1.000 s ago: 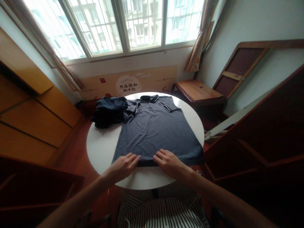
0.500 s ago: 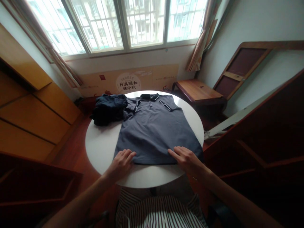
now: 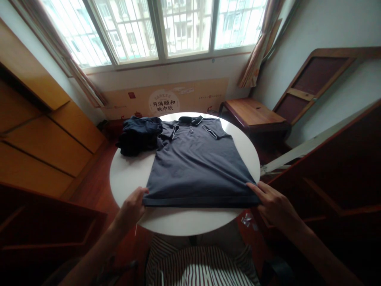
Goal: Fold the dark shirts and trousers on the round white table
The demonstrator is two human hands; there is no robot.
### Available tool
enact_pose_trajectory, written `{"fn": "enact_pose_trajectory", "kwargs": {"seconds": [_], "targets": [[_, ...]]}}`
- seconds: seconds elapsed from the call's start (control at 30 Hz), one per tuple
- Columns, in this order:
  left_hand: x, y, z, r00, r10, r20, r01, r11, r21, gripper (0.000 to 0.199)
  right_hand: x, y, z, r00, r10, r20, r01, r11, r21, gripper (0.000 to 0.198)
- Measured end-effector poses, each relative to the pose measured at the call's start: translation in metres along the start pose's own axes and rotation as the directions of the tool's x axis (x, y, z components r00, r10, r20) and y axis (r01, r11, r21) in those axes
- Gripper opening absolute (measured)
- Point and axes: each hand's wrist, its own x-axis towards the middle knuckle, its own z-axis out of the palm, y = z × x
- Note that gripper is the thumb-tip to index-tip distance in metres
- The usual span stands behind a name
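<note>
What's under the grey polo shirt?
The white table supports the polo shirt, showing beyond its near edge. The area directly beneath is covered, so anything else there can't be seen.

The left hand (image 3: pixel 133 204) and right hand (image 3: pixel 274 202), close together over the middle of the hem (image 3: pixel 202 201) one second earlier, are now spread wide, each gripping one bottom corner of the dark grey polo shirt (image 3: pixel 193 167). The hem, formerly partly covered by the fingers, now shows as a straight, taut band between them. Long slanting creases now run toward the right hand's corner. A shiny scrap (image 3: pixel 247 219) on the floor, largely hidden half a second earlier, is exposed.
</note>
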Motion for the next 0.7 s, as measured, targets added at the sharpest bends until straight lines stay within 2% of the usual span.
{"fn": "enact_pose_trajectory", "kwargs": {"seconds": [0.1, 0.23, 0.37, 0.43, 0.5, 0.53, 0.63, 0.7], "targets": [[-0.002, -0.005, -0.002, 0.995, -0.096, 0.034, 0.098, 0.993, -0.067, 0.035, -0.01, 0.01, -0.004, 0.995, 0.099, -0.005, -0.099, 0.995, -0.018, 0.067], [-0.007, -0.007, -0.012, 0.98, -0.199, -0.008, 0.197, 0.974, -0.112, 0.017, -0.016, 0.016, -0.008, 0.977, 0.211, -0.027, -0.21, 0.978, 0.016, 0.056], [-0.011, -0.004, -0.014, 0.91, -0.414, 0.017, 0.412, 0.9, -0.144, 0.01, -0.019, 0.012, -0.006, 0.93, 0.366, -0.041, -0.356, 0.923, 0.145, 0.05], [-0.013, 0.0, -0.013, 0.862, -0.501, 0.073, 0.506, 0.846, -0.171, 0.008, -0.023, 0.01, -0.004, 0.923, 0.385, 0.007, -0.38, 0.906, 0.189, 0.052], [-0.015, 0.003, -0.011, 0.835, -0.542, 0.095, 0.55, 0.819, -0.164, 0.007, -0.027, 0.008, -0.002, 0.933, 0.358, 0.037, -0.357, 0.91, 0.209, 0.054], [-0.016, 0.004, -0.01, 0.842, -0.534, 0.084, 0.54, 0.829, -0.146, 0.007, -0.029, 0.008, 0.0, 0.939, 0.342, 0.039, -0.342, 0.916, 0.211, 0.054], [-0.021, 0.005, -0.006, 0.908, -0.419, 0.028, 0.419, 0.906, -0.049, 0.008, -0.035, 0.01, 0.004, 0.941, 0.335, 0.042, -0.337, 0.922, 0.191, 0.053], [-0.023, 0.004, -0.003, 0.932, -0.36, 0.031, 0.359, 0.933, 0.017, 0.008, -0.036, 0.01, 0.006, 0.938, 0.341, 0.056, -0.345, 0.922, 0.174, 0.048]]}}
